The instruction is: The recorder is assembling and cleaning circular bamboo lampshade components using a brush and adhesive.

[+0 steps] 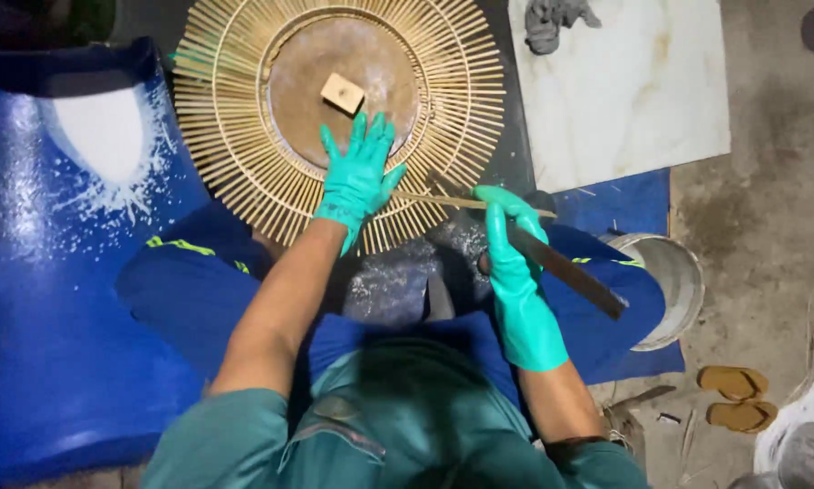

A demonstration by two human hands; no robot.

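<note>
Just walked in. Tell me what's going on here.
A person in green gloves sits over a round frame of thin bamboo sticks fanned around a brown disc. The left hand presses flat on the disc's near edge. The right hand holds a long dark blade and a thin bamboo strip that lies across the frame's edge. A small wooden block sits on the disc. A bucket stands at the right.

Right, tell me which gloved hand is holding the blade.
The right hand: it grips the long dark blade. The left hand lies flat on the round bamboo frame.
</note>
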